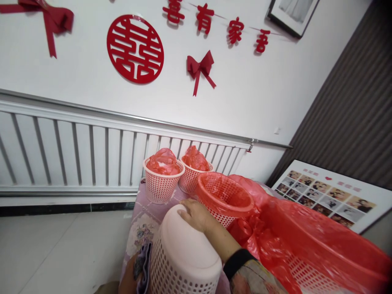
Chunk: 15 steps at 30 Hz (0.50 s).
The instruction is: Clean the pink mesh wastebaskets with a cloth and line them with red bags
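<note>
A pale pink perforated plastic wastebasket [191, 249] lies tilted in front of me, its solid base facing up. My right hand [196, 214] is closed over the far edge of that base, thumb on the flat bottom. At the basket's left side my left hand [129, 273], partly cut off by the frame, presses a folded purple-grey patterned cloth [144, 265] against the wall. Beyond my right hand stands a basket lined with a red plastic bag [225, 194]. A red roll of bags [240, 230] sits beside it, below my right forearm.
Two small pink baskets [161, 185] [188, 179] holding red bags stand at the table's far end. A large red-lined basket [321, 241] fills the right. The purple tablecloth [150, 206] covers the table; a radiator [82, 151] runs behind, and a photo board [330, 194] leans right.
</note>
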Tool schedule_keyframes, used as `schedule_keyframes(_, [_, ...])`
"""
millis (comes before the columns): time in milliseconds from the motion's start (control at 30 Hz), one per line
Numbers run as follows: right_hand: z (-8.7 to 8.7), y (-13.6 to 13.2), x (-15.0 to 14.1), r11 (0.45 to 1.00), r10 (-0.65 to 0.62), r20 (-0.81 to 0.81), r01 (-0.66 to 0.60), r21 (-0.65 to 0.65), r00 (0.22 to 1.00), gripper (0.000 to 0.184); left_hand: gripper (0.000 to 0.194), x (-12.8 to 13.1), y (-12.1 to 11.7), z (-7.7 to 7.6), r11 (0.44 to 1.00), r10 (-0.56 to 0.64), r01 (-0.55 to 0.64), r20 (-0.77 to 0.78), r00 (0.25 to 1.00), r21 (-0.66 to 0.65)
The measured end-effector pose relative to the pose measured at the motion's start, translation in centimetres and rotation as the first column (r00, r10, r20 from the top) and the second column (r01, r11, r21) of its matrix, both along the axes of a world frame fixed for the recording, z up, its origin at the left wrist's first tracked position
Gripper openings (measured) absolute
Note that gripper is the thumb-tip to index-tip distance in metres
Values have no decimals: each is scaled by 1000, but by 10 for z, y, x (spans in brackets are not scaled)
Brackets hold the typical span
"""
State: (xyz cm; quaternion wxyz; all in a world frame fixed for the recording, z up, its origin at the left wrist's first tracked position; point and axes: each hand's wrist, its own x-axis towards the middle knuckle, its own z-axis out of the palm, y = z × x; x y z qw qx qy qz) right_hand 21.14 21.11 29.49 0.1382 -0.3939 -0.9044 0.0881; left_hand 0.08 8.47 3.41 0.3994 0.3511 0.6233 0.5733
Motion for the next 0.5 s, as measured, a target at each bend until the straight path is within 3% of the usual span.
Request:
schedule_keyframes(333, [8,-7,-4,998,-56,110,54,19,992,43,54,-4,6,-8,1000,17,-17,-23,1000,23])
schedule_keyframes(500, [18,-22,-10,964,-265,166,258,64,950,51,56,-6,8,-9,999,5,-3,-52,999,35])
